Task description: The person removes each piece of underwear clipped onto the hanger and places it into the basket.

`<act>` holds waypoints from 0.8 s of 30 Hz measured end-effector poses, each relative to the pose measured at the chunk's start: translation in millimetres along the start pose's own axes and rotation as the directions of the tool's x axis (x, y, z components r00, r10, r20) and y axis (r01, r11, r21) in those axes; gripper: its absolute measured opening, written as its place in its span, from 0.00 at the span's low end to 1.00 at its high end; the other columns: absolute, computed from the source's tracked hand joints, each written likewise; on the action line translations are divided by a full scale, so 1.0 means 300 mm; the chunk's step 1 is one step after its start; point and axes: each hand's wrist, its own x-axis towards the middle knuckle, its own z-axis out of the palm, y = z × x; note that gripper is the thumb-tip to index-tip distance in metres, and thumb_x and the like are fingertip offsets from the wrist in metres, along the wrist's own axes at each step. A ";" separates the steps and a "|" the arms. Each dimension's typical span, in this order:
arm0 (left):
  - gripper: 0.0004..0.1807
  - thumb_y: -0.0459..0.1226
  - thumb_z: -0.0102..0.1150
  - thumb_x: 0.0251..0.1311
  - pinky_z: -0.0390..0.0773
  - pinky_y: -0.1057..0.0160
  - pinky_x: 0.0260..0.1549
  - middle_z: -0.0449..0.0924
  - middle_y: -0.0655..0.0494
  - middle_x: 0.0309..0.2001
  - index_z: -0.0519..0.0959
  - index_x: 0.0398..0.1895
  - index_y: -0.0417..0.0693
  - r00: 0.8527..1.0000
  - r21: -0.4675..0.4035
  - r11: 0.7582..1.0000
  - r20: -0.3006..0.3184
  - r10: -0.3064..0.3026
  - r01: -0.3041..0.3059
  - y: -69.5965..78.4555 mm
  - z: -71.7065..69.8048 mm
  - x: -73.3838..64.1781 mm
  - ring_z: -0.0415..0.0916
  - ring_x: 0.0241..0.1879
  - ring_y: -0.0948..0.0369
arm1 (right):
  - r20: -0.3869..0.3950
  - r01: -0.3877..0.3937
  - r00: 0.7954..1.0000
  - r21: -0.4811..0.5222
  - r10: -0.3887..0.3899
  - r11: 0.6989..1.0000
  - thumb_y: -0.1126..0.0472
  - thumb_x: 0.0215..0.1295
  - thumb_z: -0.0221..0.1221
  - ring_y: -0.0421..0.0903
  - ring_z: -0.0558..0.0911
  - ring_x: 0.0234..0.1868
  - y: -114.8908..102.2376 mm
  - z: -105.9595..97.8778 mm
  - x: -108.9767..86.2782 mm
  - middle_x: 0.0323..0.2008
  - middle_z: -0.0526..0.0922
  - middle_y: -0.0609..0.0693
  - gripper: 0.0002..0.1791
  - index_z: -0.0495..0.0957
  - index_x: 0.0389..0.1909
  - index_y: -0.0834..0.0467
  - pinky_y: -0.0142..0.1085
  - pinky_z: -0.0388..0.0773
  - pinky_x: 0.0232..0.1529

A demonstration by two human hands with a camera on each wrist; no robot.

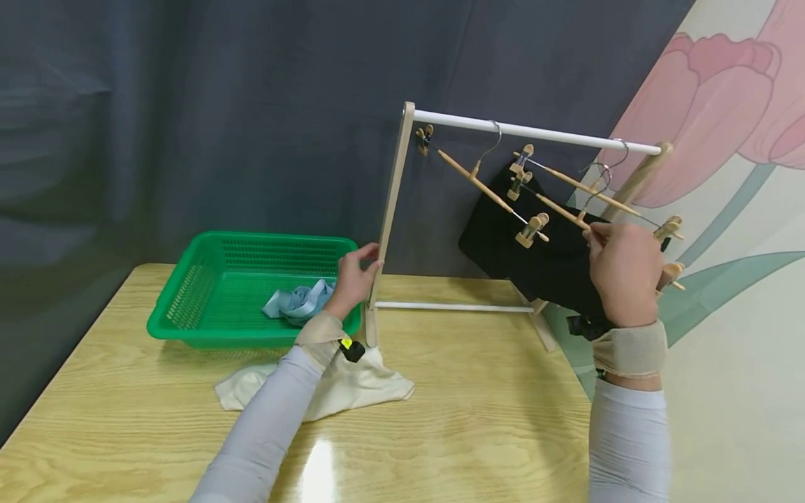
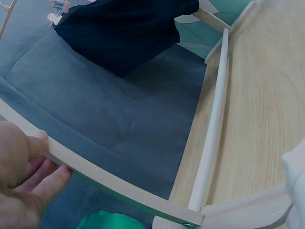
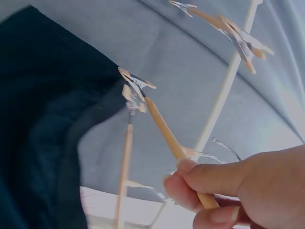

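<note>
My right hand point(image 1: 629, 272) grips a wooden clip hanger point(image 3: 164, 126) by its bar, thumb and fingers round it. One of its clips point(image 3: 136, 82) bites the edge of a black garment point(image 1: 544, 255), whose kind I cannot tell. In the head view this hanger's hook shows just below the top rail point(image 1: 541, 133) of a small clothes rack. My left hand point(image 1: 355, 279) holds the rack's left wooden post point(image 2: 105, 176) between thumb and fingers. Two more clip hangers hang from the rail: a left one point(image 1: 474, 178) and a right one point(image 1: 581, 185).
A green plastic basket point(image 1: 189, 279) stands left of the rack with a light blue cloth point(image 1: 295, 304) inside. A cream cloth point(image 1: 358, 388) lies on the wooden table point(image 1: 453, 433) under my left forearm. The rack's lower bar point(image 1: 453, 307) runs just above the table; a flower-painted wall point(image 1: 723, 126) is close on the right.
</note>
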 end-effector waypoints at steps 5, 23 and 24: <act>0.22 0.31 0.60 0.70 0.82 0.52 0.50 0.82 0.41 0.57 0.76 0.66 0.37 0.999 0.014 1.000 0.049 -0.012 0.011 -0.002 -0.011 0.004 0.77 0.60 0.49 | -0.020 0.040 0.999 -0.024 -0.040 0.999 0.61 0.75 0.56 0.77 0.78 0.39 -0.028 -0.029 0.090 0.39 0.83 0.74 0.14 0.86 0.49 0.64 0.69 0.69 0.30; 0.23 0.33 0.59 0.71 0.75 0.48 0.62 0.82 0.41 0.58 0.75 0.68 0.39 0.994 0.041 0.999 0.105 -0.004 -0.001 -0.007 -0.021 0.009 0.76 0.62 0.48 | 0.020 0.087 0.996 -0.058 -0.086 0.994 0.64 0.72 0.54 0.78 0.78 0.38 -0.094 0.044 0.199 0.37 0.82 0.75 0.13 0.86 0.43 0.66 0.70 0.70 0.30; 0.23 0.33 0.59 0.71 0.75 0.48 0.63 0.82 0.42 0.58 0.75 0.68 0.40 0.995 0.043 0.999 0.104 -0.003 -0.001 -0.006 -0.022 0.009 0.76 0.62 0.49 | 0.026 0.090 0.996 -0.059 -0.089 0.994 0.65 0.72 0.54 0.78 0.78 0.38 -0.097 0.047 0.199 0.37 0.82 0.75 0.13 0.86 0.43 0.66 0.70 0.71 0.30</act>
